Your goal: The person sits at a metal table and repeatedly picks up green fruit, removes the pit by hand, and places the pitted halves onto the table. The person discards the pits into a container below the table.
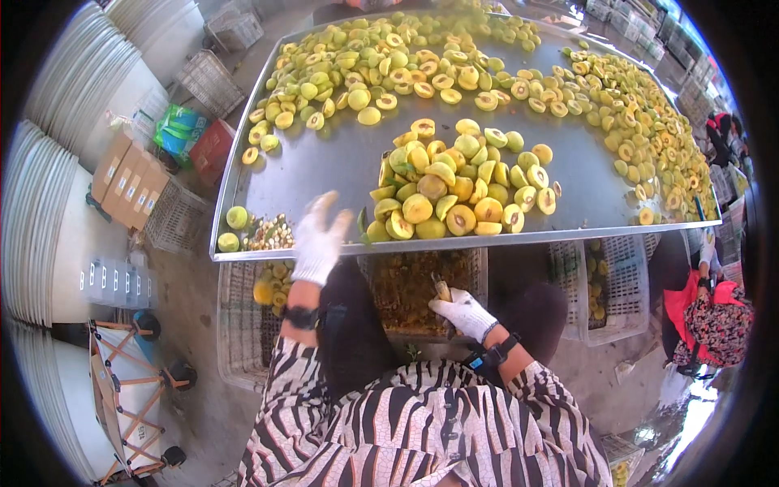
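Observation:
My left hand (319,240), in a white knit glove, hovers at the near rim of a metal-topped table (292,176). Its fingers are apart and I see nothing held. Beside it lies a small heap of pale pits or kernels (272,234), with whole green-yellow fruits (236,217) to their left. Right of that hand, a pile of yellow-green stone fruits (450,182), many cut in half, rests near the rim. My right hand (465,313), also gloved, grips a small hand tool (443,290) with a light handle and metal tip, below the table edge.
Cut fruits (365,61) spread over the table's far side, with more (645,122) along its right. Beneath stand plastic crates (243,329), one (426,280) holding brownish scraps. Cardboard boxes (128,176) and a folding frame cart (131,389) are left. Another person (709,316) sits right.

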Action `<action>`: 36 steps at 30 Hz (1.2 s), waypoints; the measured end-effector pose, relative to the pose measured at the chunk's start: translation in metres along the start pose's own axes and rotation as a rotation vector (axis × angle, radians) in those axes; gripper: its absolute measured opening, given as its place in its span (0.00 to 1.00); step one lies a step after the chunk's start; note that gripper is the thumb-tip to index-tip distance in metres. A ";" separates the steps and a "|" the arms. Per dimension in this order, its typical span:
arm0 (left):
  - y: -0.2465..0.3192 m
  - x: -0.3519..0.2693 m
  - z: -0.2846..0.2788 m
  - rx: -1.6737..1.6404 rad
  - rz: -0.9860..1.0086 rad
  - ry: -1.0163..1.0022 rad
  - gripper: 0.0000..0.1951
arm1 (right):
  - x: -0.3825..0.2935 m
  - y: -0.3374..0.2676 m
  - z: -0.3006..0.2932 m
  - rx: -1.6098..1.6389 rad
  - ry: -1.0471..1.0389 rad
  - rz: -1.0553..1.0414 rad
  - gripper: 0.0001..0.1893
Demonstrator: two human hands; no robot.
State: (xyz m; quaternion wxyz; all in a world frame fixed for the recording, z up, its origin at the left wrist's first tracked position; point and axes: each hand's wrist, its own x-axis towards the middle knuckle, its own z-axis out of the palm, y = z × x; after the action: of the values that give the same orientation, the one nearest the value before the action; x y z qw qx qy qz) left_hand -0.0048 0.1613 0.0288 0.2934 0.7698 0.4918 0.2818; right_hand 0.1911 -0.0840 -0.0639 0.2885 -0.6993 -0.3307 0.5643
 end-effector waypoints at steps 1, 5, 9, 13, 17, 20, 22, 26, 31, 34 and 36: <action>0.006 0.012 0.017 0.158 0.019 -0.060 0.30 | 0.001 0.002 -0.001 -0.039 0.029 -0.021 0.20; 0.029 0.066 0.074 0.210 -0.210 -0.426 0.37 | 0.006 0.003 -0.002 -0.077 -0.032 0.077 0.20; 0.030 0.073 0.087 0.165 -0.250 -0.315 0.37 | 0.006 0.004 -0.002 -0.285 0.081 -0.007 0.21; 0.014 0.042 0.052 -0.049 -0.108 -0.141 0.39 | -0.007 0.000 -0.003 -0.193 0.161 -0.032 0.21; 0.005 -0.027 0.028 -1.294 -0.171 -0.317 0.29 | -0.024 -0.020 0.002 -0.053 0.163 -0.089 0.19; 0.003 -0.070 0.022 -1.783 -0.439 -0.395 0.21 | -0.043 -0.042 0.009 0.103 0.111 -0.084 0.17; 0.007 -0.088 0.029 -1.798 -0.581 -0.334 0.20 | -0.057 -0.058 0.017 0.046 0.122 -0.127 0.18; 0.017 -0.111 0.041 -1.772 -0.681 -0.314 0.18 | -0.078 -0.083 0.035 -0.270 0.236 -0.175 0.21; 0.027 -0.125 0.050 -1.792 -0.606 -0.305 0.17 | -0.085 -0.089 0.045 -0.423 0.285 -0.133 0.21; 0.030 -0.130 0.052 -1.845 -0.603 -0.339 0.19 | -0.085 -0.084 0.048 -0.429 0.315 -0.161 0.20; 0.032 -0.132 0.052 -1.835 -0.599 -0.333 0.19 | -0.085 -0.080 0.050 -0.429 0.310 -0.176 0.20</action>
State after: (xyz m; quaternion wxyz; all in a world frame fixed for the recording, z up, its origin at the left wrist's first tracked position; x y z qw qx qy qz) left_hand 0.0046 0.0192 -0.0016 0.9031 0.1160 0.2093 0.3566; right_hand 0.1184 -0.0998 0.0394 0.2289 -0.7908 -0.4542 0.3404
